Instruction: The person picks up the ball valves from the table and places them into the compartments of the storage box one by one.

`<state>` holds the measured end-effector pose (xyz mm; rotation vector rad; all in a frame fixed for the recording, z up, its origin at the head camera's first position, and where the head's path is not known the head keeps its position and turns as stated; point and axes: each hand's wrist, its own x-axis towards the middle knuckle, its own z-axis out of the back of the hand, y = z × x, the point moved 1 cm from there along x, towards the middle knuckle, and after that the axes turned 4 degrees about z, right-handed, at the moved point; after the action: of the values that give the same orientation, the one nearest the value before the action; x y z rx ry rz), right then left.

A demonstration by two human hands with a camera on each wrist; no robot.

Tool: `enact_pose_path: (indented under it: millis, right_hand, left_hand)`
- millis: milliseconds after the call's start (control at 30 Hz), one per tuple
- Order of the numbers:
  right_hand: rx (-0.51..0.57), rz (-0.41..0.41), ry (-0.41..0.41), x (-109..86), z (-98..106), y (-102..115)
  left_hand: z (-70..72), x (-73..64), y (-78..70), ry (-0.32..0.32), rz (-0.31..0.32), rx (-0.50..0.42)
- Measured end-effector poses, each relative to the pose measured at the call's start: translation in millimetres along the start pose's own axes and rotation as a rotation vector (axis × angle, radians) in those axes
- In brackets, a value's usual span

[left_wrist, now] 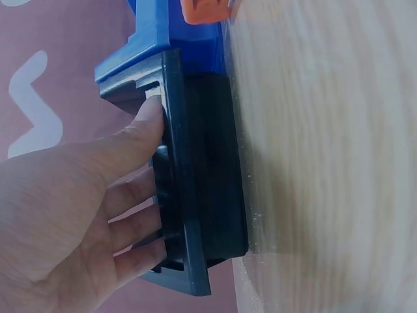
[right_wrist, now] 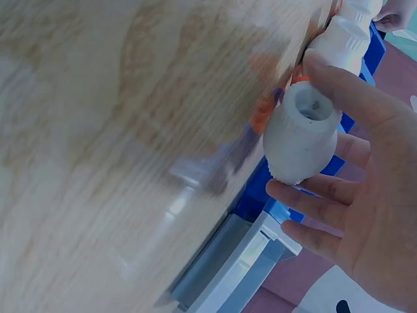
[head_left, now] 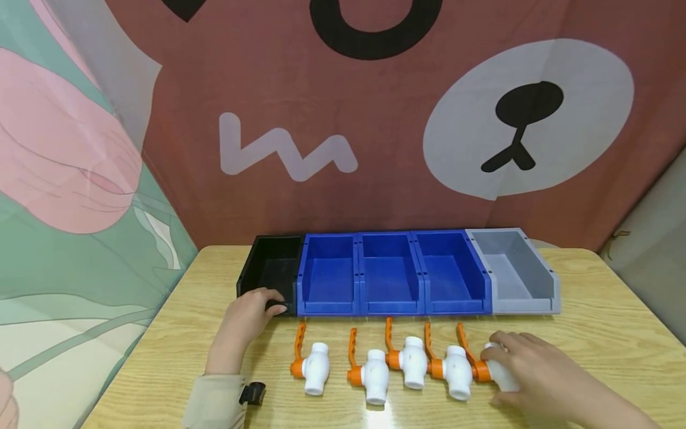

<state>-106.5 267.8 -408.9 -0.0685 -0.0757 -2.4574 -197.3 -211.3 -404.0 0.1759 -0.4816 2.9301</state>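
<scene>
My left hand (head_left: 250, 313) grips the front rim of the black bin (head_left: 273, 262) at the left end of the row. In the left wrist view the thumb lies on the rim of the black bin (left_wrist: 186, 176), with the fingers along its near side. My right hand (head_left: 541, 372) holds the rightmost white ball valve (head_left: 502, 370), which has an orange handle. The right wrist view shows that ball valve (right_wrist: 303, 134) between thumb and fingers, its open end facing the camera. Several like it, including a white ball valve (head_left: 317, 368), lie to its left, handles pointing toward the bins.
Three blue bins (head_left: 328, 307) and a grey bin (head_left: 527, 305) continue the row to the right of the black one. A wooden table (head_left: 177, 333) carries everything. Behind it hangs a printed cloth (head_left: 386, 196). A small black clip-like piece (head_left: 253, 393) sits by the left sleeve.
</scene>
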Motion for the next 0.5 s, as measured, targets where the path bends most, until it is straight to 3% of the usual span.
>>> enact_pose_path:
  millis: [267, 500]
  right_hand:
    - [-0.108, 0.099, -0.161, -0.5, 7.4, -9.1]
    - [-0.154, 0.153, -0.224, -2.3, 18.8, -19.2]
  left_hand:
    - [-0.2, 0.8, 0.4, 0.004, 0.003, -0.002]
    - [-0.3, 1.3, 0.6, -0.002, -0.002, 0.0]
